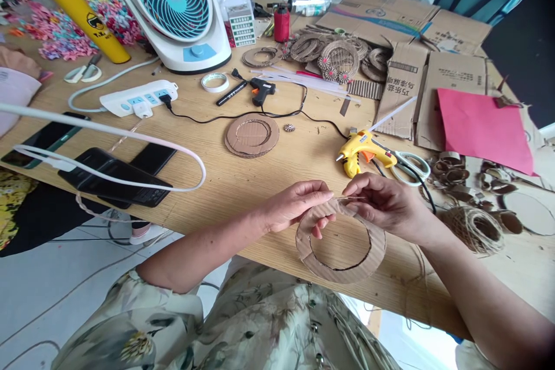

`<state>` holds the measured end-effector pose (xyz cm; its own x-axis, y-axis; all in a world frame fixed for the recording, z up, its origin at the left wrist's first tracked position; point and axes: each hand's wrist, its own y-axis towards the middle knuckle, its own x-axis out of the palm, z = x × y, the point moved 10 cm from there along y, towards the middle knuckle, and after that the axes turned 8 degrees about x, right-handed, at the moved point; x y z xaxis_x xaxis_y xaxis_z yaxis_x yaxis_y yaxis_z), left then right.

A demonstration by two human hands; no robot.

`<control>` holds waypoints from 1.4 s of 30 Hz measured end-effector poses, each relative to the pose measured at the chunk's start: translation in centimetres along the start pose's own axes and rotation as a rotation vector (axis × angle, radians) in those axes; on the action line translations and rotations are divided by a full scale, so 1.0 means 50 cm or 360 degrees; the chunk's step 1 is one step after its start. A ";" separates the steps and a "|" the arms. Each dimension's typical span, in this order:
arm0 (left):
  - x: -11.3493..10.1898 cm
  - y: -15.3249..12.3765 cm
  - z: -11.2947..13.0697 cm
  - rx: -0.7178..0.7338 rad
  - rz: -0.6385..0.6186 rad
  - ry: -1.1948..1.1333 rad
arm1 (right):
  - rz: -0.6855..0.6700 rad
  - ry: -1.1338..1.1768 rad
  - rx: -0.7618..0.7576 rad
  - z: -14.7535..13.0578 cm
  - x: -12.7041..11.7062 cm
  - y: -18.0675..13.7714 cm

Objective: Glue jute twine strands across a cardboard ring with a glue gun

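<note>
Over the table's front edge I hold a flat cardboard ring (341,276) with a wide round opening. My left hand (299,205) grips the ring's upper left, thumb on top and fingers curling through the opening. At the top of the ring, my right hand (384,202) pinches a thin strand of twine (353,198) that lies along the cardboard. A ball of twine (472,230) sits to the right of my right forearm. Just beyond my right hand lies a yellow glue gun (364,150) with a glue stick in its back.
Behind the ring lie stacked cardboard discs (252,144) and a small striped rosette (289,127). A black glue gun (262,91), power strip (141,98), phones and a fan (173,6) stand left and back. Cardboard sheets (455,87) and pink paper (485,127) cover the right. Cables cross the table.
</note>
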<state>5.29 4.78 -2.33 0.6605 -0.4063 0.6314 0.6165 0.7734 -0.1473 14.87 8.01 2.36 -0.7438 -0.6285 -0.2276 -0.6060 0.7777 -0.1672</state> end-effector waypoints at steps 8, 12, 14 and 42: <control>0.006 -0.002 -0.001 -0.0036 -0.0067 -0.0076 | 0.0038 0.0107 -0.0012 -0.002 -0.007 0.003; 0.012 -0.004 0.005 -0.0018 -0.0071 -0.0061 | 0.0024 0.0158 -0.0018 -0.007 -0.005 0.003; 0.015 -0.003 0.008 -0.0005 -0.0071 -0.0069 | 0.0022 0.0174 -0.0031 -0.009 -0.005 0.003; -0.065 0.009 0.052 0.0330 0.0292 0.1122 | 0.0177 -0.0840 -0.0166 -0.001 -0.007 0.017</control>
<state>2.33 7.73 -2.47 0.9052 -0.4235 -0.0361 0.4233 0.9059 -0.0130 14.59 8.88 2.35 -0.5786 -0.4295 -0.6934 -0.5765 0.8167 -0.0248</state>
